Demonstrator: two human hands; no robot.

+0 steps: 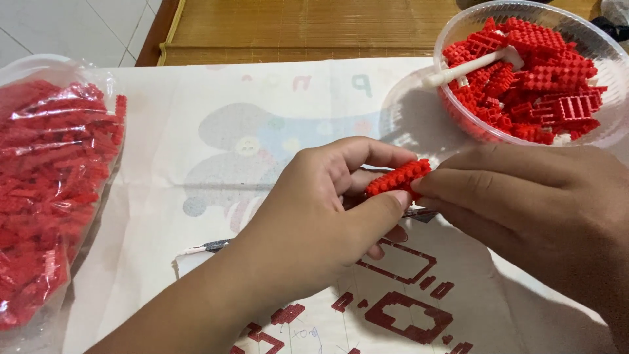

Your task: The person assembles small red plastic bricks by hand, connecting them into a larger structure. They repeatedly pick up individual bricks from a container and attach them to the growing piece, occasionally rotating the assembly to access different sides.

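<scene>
1. Covering the table is a pale cloth with faded cartoon prints (pixel 216 151), with a strip of wooden mat (pixel 295 26) past its far edge and white floor tiles in the top-left corner.
2. Far left: a clear plastic bag stuffed with small red building bricks (pixel 49 190), lying on the cloth, well apart from my hands.
3. Near the bottom middle there's a white instruction sheet with red brick diagrams (pixel 406 308), partly under my wrists.
4. My left hand (pixel 321 216) is curled around the left end of a short red strip of joined studded bricks (pixel 398 177), thumb and fingers pinching it.
5. My right hand (pixel 531 210) meets it from the other side, fingertips pressed onto the strip's right end, so it's held up between both hands above the sheet.
6. Top right: a clear round plastic bowl (pixel 609 124) heaped with loose red brick pieces, a white plastic tool (pixel 472 65) lying on top.
</scene>
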